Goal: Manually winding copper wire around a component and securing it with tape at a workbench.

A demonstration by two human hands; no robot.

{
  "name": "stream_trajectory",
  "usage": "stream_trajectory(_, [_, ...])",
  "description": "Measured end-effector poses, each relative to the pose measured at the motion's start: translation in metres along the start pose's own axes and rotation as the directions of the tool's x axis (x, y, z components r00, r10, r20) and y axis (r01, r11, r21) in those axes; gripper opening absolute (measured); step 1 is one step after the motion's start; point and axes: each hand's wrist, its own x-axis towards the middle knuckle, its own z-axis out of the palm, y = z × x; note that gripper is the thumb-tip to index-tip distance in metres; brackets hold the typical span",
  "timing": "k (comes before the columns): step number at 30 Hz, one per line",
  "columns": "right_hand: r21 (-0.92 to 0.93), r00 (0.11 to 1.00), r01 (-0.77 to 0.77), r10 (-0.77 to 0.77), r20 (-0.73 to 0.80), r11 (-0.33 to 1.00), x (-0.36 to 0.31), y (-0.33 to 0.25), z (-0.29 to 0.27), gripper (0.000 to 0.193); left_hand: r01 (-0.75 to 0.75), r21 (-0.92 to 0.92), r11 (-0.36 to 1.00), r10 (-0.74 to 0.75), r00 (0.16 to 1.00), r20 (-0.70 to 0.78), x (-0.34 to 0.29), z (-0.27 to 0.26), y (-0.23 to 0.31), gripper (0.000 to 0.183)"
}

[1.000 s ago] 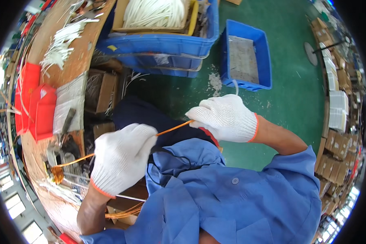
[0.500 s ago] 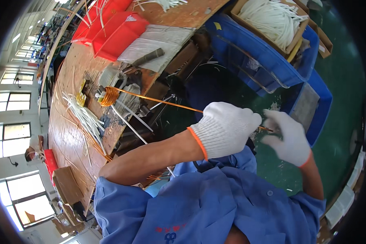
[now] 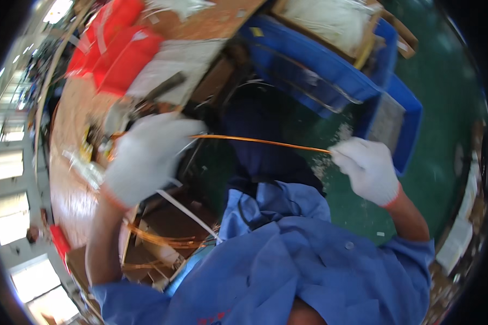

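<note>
A copper-coloured wire [image 3: 260, 141] stretches across in front of me, nearly level and slightly bowed. My right hand [image 3: 366, 169], in a white knit glove with an orange cuff, is closed on its right end. My left hand [image 3: 149, 158], gloved the same way, is over the bench edge where the wire's other end passes behind or into it. Motion smears its fingers, so their grip cannot be made out. The orange wire coil on the bench is mostly hidden by that hand.
On the wooden bench [image 3: 68, 179] are red bins [image 3: 127, 59], a dark rod [image 3: 165, 85] and white tubes [image 3: 84, 168]. Blue crates [image 3: 314, 81] stand on the green floor at the right, one bearing a carton of white tubing [image 3: 331, 21]. Loose copper wires [image 3: 162, 236] hang lower left.
My left hand has moved left along the wire to the bench edge. My right hand has closed on the wire's end. The view has shifted somewhat.
</note>
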Motion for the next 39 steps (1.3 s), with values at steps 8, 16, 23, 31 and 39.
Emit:
stream_trajectory(8, [-0.252, 0.923, 0.326, -0.364, -0.125, 0.911, 0.101, -0.079, 0.115, 0.010, 0.152, 0.088, 0.984, -0.146, 0.987, -0.074, -0.037, 0.015, 0.002, 0.021])
stream_trajectory(16, [0.101, 0.966, 0.061, -0.084, 0.245, 0.993, 0.067, -0.019, 0.026, 0.031, 0.257, 0.089, 0.962, -0.246, 0.962, -0.121, -0.035, 0.018, 0.011, 0.023])
stream_trajectory(23, [0.140, 0.639, -0.620, 0.393, 0.662, 0.772, -0.010, 0.024, -0.059, 0.018, 0.243, 0.239, 0.940, -0.156, 0.931, -0.331, -0.042, 0.040, 0.023, 0.033])
stream_trajectory(31, [0.407, 0.609, -0.232, -0.194, 0.769, 0.883, -0.085, 0.011, 0.004, 0.013, 0.334, -0.890, 0.311, -0.750, 0.662, -0.014, -0.080, 0.100, 0.131, 0.042])
stream_trajectory(39, [0.333, 0.431, 0.084, -0.335, 0.838, 0.939, -0.079, -0.031, 0.004, 0.025, -0.346, -0.731, -0.588, -0.755, 0.558, 0.344, -0.032, 0.091, 0.156, 0.048])
